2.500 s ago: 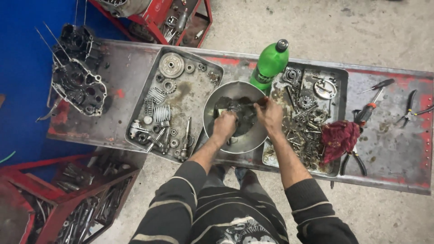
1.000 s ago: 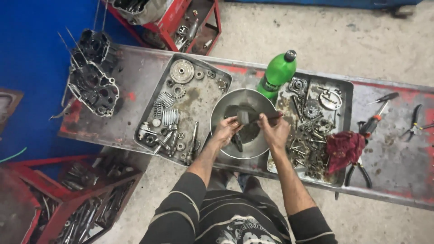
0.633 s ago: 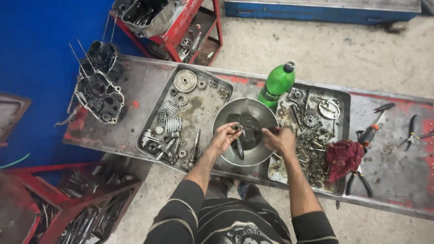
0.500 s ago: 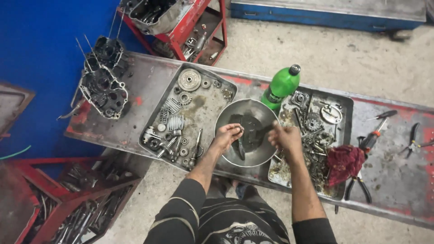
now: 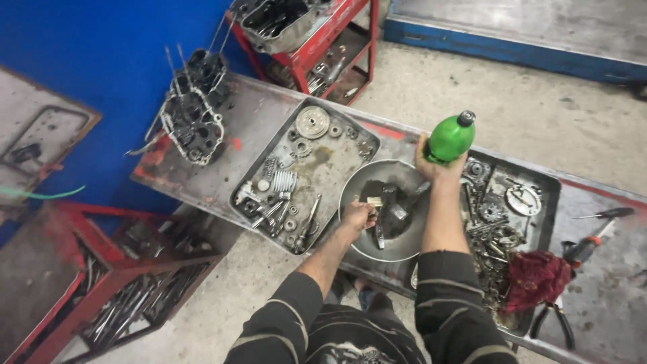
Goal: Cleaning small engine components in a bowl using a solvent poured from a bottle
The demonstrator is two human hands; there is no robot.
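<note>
A round metal bowl (image 5: 360, 185) sits on the steel workbench between two parts trays and holds dark engine parts (image 5: 391, 205). My left hand (image 5: 359, 216) rests on the bowl's near-left side, fingers closed on a small pale part. My right hand (image 5: 431, 166) reaches past the bowl's far rim and is wrapped around the lower body of a green plastic bottle (image 5: 450, 137) with a dark cap, standing upright.
A left tray (image 5: 340, 158) carries springs, gears and bolts; a right tray (image 5: 549, 202) holds more metal parts. A red rag (image 5: 536, 278), pliers (image 5: 554, 320) and a screwdriver (image 5: 588, 246) lie at right. An engine case (image 5: 192, 111) sits at the bench's left end; red racks stand below and behind.
My right hand left the bowl and took hold of the green bottle. My left hand stayed at the bowl. The camera view shifted, moving the bench right and down in the frame.
</note>
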